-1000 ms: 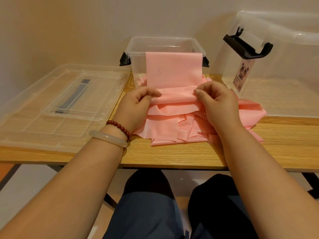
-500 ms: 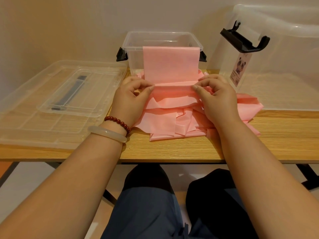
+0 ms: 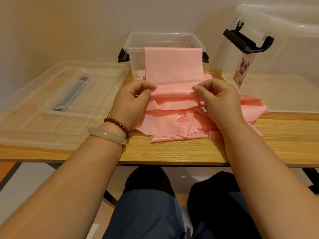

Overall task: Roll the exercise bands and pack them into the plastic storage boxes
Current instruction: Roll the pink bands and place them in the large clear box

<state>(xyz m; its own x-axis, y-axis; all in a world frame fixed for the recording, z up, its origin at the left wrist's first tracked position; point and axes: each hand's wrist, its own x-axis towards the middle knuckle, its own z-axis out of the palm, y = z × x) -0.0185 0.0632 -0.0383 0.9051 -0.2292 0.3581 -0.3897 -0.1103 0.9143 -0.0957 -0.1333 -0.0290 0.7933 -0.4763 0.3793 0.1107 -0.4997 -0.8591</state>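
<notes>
Your one camera sits on your head and looks forward and down across the counter (image 3: pixel 172 153) from its near edge. It is close in: your left hand (image 3: pixel 133 102) and right hand (image 3: pixel 219 102) sit mid-frame. The wide lens takes in the near edge across the full width, the wall (image 3: pixel 86 23) behind the far edge, and your lap (image 3: pixel 155 213) below.

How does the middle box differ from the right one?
The middle box is far smaller than the right box. A pink band hangs over the middle box's rim, none over the right box's. The right box, not the middle box, bears a panda label. Both are clear plastic with black latches.
</notes>
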